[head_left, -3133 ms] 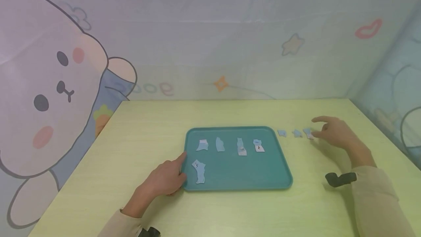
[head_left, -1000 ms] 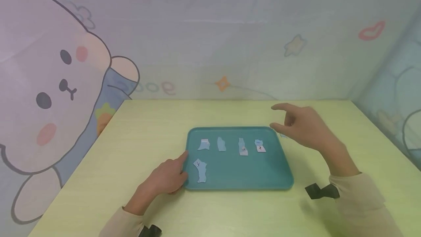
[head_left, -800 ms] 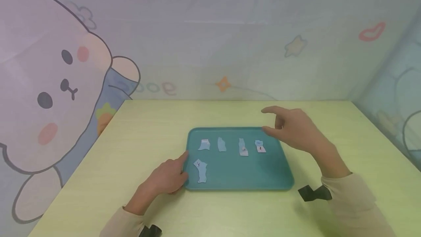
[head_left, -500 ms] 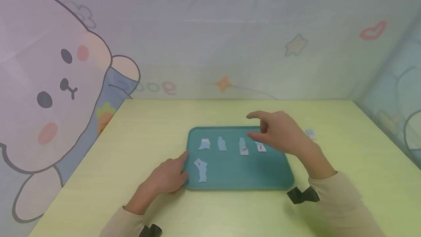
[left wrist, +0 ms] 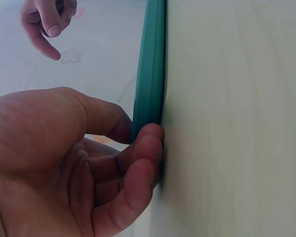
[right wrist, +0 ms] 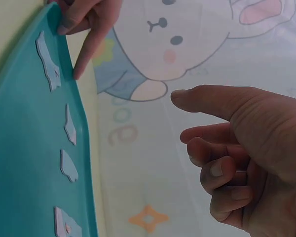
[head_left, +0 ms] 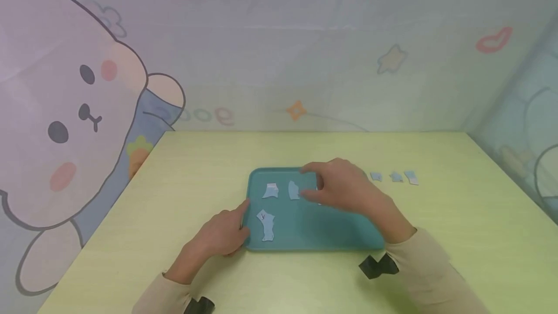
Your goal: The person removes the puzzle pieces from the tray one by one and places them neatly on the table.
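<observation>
The right hand (head_left: pixel 344 190) hangs over the middle of the teal tray (head_left: pixel 348 236), its fingers (right wrist: pixel 214 148) loosely curled and holding nothing, thumb and forefinger a little apart above the far row of paper scraps (head_left: pixel 270 191). The left hand (head_left: pixel 220 236) rests against the tray's near left rim, forefinger out straight along the edge and the other fingers (left wrist: pixel 138 163) tucked against the worktop (head_left: pixel 457 207). One longer scrap (head_left: pixel 265 226) lies alone nearer the left hand, and three more scraps (head_left: pixel 394 177) sit off the tray to the far right. These bits look thin and light, so I'd worry a passing sleeve or a careless pinch brushes a neighbour out of line, or lifts two at once. If the left hand slackens, the tray may slide.
</observation>
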Motion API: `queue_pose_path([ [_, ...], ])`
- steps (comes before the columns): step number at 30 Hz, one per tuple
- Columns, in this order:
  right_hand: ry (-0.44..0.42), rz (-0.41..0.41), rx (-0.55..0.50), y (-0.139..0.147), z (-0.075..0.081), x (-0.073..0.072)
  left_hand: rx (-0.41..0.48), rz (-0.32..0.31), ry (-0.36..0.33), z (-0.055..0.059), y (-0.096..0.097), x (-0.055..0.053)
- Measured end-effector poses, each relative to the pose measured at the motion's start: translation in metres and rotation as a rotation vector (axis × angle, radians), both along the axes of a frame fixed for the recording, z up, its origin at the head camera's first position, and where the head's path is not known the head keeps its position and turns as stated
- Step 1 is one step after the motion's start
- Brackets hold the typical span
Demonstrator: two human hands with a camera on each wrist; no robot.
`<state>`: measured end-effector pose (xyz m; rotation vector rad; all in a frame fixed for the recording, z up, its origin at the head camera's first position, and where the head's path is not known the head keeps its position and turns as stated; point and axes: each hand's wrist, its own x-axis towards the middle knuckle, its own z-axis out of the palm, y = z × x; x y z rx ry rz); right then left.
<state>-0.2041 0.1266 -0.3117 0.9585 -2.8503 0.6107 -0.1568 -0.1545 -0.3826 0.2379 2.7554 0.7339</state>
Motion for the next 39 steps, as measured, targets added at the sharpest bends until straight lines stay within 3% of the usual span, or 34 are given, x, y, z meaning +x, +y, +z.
queue_pose_path([
  [5, -0.052, 0.005, 0.032, -0.013, -0.005, 0.002, -0.007, 0.002, 0.0, -0.001, 0.0, -0.001],
  [16, -0.073, 0.057, 0.155, -0.042, -0.018, 0.005, -0.018, -0.009, 0.013, -0.002, -0.001, -0.001],
  [26, -0.196, 0.041, 0.166, -0.056, -0.039, 0.006, -0.019, -0.01, 0.013, -0.001, -0.001, -0.001],
  [39, -0.173, 0.112, 0.213, -0.067, -0.066, 0.006, -0.007, -0.009, -0.005, 0.001, -0.001, 0.0],
])
